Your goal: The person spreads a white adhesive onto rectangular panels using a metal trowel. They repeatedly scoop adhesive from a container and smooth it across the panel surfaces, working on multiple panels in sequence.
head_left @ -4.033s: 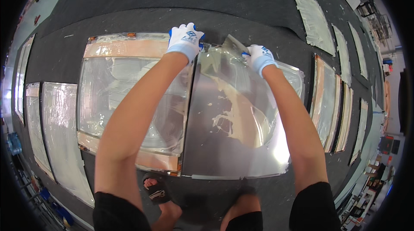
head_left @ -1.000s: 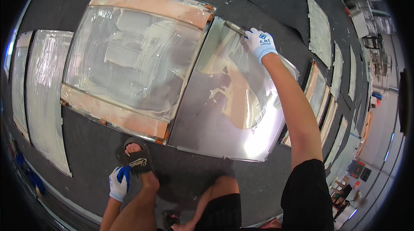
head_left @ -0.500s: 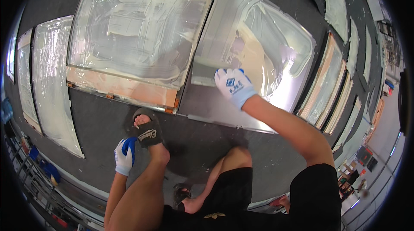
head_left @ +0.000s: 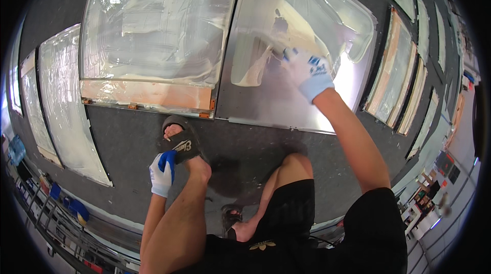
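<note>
My right hand [head_left: 309,72], in a white glove with blue fingertips, is over a flat metallic panel [head_left: 279,113] partly smeared with cream-coloured paste [head_left: 302,28]. Its fingers close on a flat scraper [head_left: 271,42], which motion blurs and whose edge meets the paste. A smeared patch [head_left: 248,64] lies left of the tool, with a bright wet streak beside it. My left hand [head_left: 162,170], gloved in white with a blue palm side, is low beside my dark sandal [head_left: 184,143]. Its fingers curl loosely, and nothing shows in them.
A large paste-coated panel [head_left: 158,28] with tan end strips adjoins on the left. Further coated panels [head_left: 69,100] lie left, and narrow tan-edged frames [head_left: 391,74] lie right, on the dark grey surface [head_left: 123,146] under my feet. A metal railing [head_left: 43,217] stands lower left.
My right hand and the scraper have moved right and farther away across the panel, leaving a changed smear at its left. The whole view has shifted slightly; my left hand stays beside the sandal.
</note>
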`<state>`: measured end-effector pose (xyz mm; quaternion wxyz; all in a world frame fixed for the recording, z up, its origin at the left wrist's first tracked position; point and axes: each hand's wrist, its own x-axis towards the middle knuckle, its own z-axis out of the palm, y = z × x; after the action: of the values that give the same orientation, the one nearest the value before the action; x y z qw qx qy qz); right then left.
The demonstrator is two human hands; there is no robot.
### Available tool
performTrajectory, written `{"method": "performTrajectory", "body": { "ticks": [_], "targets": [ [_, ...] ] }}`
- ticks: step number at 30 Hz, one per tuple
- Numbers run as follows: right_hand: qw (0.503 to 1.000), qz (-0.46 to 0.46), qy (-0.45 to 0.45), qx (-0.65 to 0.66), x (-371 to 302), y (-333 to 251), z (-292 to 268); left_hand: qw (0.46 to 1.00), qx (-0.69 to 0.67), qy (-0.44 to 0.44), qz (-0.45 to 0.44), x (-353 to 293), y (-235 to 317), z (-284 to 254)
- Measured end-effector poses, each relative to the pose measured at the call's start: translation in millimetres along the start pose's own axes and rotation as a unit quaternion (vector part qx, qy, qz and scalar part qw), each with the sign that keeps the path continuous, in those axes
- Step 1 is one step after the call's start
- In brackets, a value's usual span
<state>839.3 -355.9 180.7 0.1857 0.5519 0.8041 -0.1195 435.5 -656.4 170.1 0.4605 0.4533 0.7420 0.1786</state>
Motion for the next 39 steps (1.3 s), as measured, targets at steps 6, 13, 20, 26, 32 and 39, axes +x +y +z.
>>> {"method": "performTrajectory", "body": {
  "ticks": [6,13,20,26,32,39],
  "targets": [
    [0.95,0.258,0.039,0.171,-22,81,-8,0.993,-0.09,0.014,-0.073,2,-1,-1],
    [0.9,0.36,0.091,0.227,-46,110,40,0.995,-0.075,-0.002,-0.061,-12,-12,-2],
    [0.94,0.268,0.052,0.207,69,65,-3,0.993,-0.088,0.008,-0.073,-6,-15,-6],
    [0.973,0.148,0.024,0.175,118,12,-44,0.995,-0.087,0.015,-0.05,-6,-16,-4],
    [0.991,0.029,-0.067,0.112,96,-24,-54,0.995,-0.073,0.013,-0.07,-12,-17,-11],
    [0.987,-0.149,-0.06,0.018,49,-26,-28,0.996,-0.061,0.014,-0.069,-7,-19,-19]
  ]
}}
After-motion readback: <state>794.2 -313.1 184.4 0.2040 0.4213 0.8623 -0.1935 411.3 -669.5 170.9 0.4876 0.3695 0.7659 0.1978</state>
